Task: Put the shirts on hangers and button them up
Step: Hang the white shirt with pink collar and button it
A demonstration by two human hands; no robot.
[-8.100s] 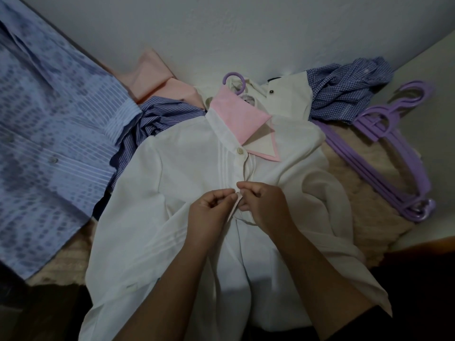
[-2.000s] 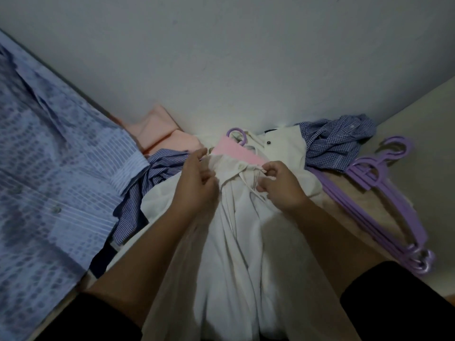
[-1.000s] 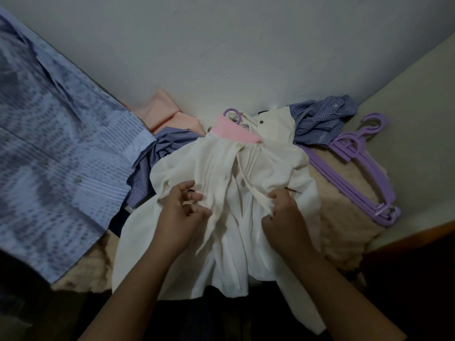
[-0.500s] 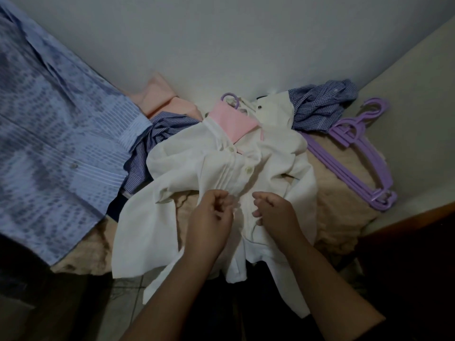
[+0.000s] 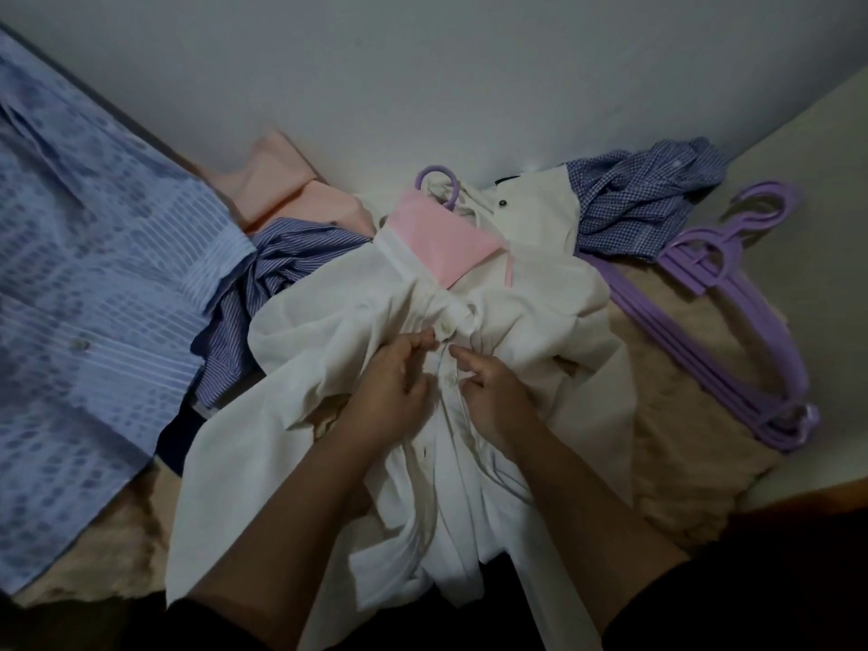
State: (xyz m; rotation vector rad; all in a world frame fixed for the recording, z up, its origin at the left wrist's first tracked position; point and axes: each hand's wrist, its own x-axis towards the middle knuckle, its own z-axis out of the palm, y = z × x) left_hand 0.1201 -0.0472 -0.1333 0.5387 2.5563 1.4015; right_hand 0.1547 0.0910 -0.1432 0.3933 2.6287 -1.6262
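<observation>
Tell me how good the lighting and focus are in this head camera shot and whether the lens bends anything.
Head view: dim and flat, no glare; the bottom edge sinks into black. Slightly soft; the white shirt placket between the left hand and right hand shows little detail. Wide-angle distortion curves the wall edges and the purple hangers.

Under our hands we see the white shirt [image 5: 329,350] as thin, matt, creased cloth with a smooth pink collar [image 5: 441,242], while right of them the purple hangers [image 5: 732,321] look like smooth, faintly glossy plastic lying on a fuzzy beige blanket [image 5: 681,453], and left hangs soft, ribbed blue cloth [image 5: 84,298].
</observation>
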